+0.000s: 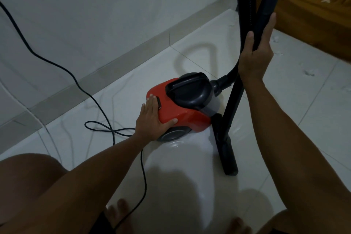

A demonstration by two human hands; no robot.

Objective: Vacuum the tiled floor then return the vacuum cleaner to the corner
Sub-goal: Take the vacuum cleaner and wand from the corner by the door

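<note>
A red canister vacuum cleaner (182,108) with a dark grey handle and lid sits on the white tiled floor (190,176) near the wall. My left hand (153,118) lies flat on its red rear end, fingers straight next to a black switch. My right hand (255,53) grips the upright black wand (266,15). The wand runs down to the black floor nozzle (227,150), which rests on the tiles just right of the canister. A ribbed black hose (245,5) rises from the canister's front beside the wand.
The black power cord (79,85) trails from the upper left down the wall, loops on the floor behind the canister and passes between my bare feet (121,213). A grey skirting (114,64) lines the wall. Wooden furniture (313,5) stands at the upper right.
</note>
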